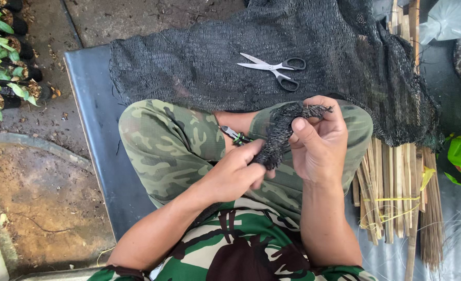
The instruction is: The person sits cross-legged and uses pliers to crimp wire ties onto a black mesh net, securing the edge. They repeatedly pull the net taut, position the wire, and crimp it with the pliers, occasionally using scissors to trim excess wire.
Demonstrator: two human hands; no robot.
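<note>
- Black mesh strip [287,132], rolled or bunched, held between both hands over the lap; it hangs clear of the legs so both ends can be worked.
- Right hand [319,140] grip closed on the upper end of the strip, thumb pressing it against the fingers, frayed tip poking out past them toward the right.
- Left hand [235,174] grip pinched on the lower end, thumb and forefinger together on the mesh; the two hands keep the strip taut between them.
- Pliers [235,136], green-handled, lie in the lap between the knees, just beside the left hand, close for pick-up.
- Scissors [274,68] lie on the big netting sheet [199,62] ahead of the knees, blades partly apart, well apart from both hands.
- Netting sheet is draped over a dark mat [92,99], which carries the seated person too.
- Bamboo sticks [397,192], tied with yellow cord, lie to the right, partly under the netting.
- Seedlings [1,57] in black bags at far left on the ground.
</note>
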